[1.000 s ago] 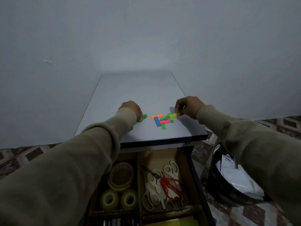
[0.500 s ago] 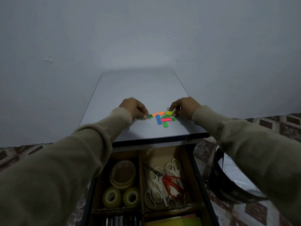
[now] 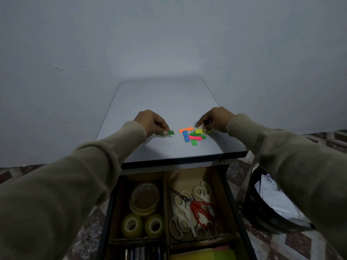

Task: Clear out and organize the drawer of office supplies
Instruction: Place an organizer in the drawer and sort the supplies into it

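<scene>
L hand [image 3: 152, 122]: pinches green tab [image 3: 170, 132] — left of pile, on desk top [image 3: 159, 98]
R hand [image 3: 216, 120]: pinches yellow tab [image 3: 199, 131] at pile's [image 3: 193, 136] right edge — near front-right corner
Drawer [image 3: 228, 194]: open below front edge

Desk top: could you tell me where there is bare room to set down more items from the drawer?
The far half of the desk top, between both hands and the wall, is bare. So is the near strip along the front edge below the left hand. It is crowded near the right hand, where the coloured tabs lie bunched.
</scene>
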